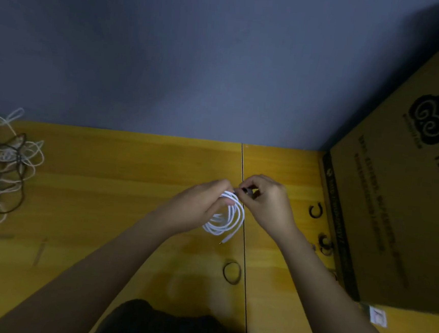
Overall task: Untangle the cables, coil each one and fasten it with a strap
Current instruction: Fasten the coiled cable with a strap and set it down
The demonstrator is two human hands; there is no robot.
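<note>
A: From the head camera, what do the hands have?

B: The left hand has its fingers curled round the top of a coiled white cable, so the loops hang from that grip above the yellow table. The right hand meets it just to the right, fingertips pinching a small dark strap against the top of the coil.

A: And the loose end?

B: A gold-tipped plug dangles just below the coil, under the left hand's grip.

A: What else lies near?

B: Below the grip, toward the person, a dark ring-shaped strap lies flat on the table. To the right of the right hand, more dark straps sit beside a cardboard box. Well off to the left of the grip, a tangle of pale and dark cables is heaped at the table's edge.
</note>
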